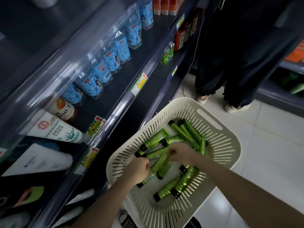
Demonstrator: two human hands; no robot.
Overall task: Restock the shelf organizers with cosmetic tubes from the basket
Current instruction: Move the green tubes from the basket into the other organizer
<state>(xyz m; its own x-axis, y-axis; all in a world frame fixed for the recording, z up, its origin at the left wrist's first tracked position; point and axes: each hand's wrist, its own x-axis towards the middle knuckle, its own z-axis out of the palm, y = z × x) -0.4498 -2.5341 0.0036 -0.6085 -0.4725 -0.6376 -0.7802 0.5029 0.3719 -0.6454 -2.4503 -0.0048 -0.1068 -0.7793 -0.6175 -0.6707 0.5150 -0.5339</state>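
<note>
L hand [139, 168], R hand [181, 153]: both bare, R one blurred. L forearm [105, 199] & R forearm [246, 185]: bare to frame edge. One shoe [125, 219] at btm edge: black w/ white zigzag stripes, partly cut off.

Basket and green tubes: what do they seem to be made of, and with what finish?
The basket looks like moulded cream plastic, matte; the even slots and cut-out handle suggest that. The green tubes are probably soft plastic or laminate with a metallic sheen, given the bright highlights and flattened ends. Their black caps look like plain plastic.
</note>
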